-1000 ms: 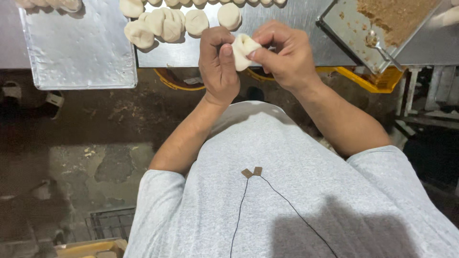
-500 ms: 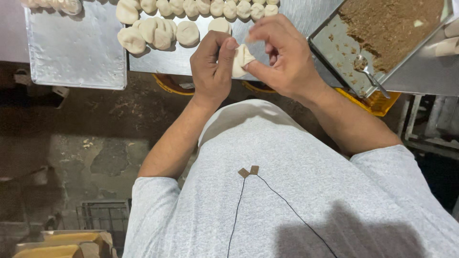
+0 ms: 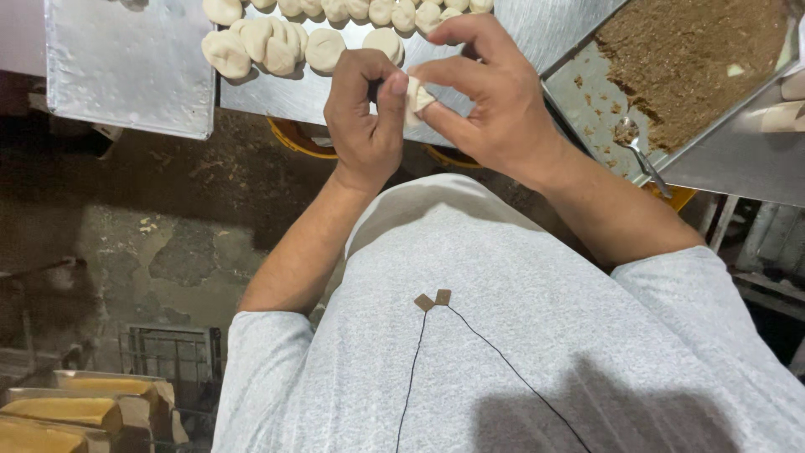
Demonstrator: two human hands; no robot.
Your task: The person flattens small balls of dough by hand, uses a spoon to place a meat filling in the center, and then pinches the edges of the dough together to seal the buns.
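Hands (image 3: 436, 109) w/ dumpling (image 3: 417, 97) now lower; pinch tighter

No labels, signs or screens show. The only package-like things are yellow-brown cardboard boxes (image 3: 71, 411), rectangular and stacked on the floor, well below the table's left edge.

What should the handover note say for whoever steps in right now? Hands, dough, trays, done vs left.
Left hand: fingers pinch the small dough piece.
Right hand: fingers grip the same piece from the other side, above the steel table's edge.
Done: shaped dough pieces sit in rows on the table.
Filling tray at right holds brown filling and a spoon.
Left: the held piece is not yet set with the rows.
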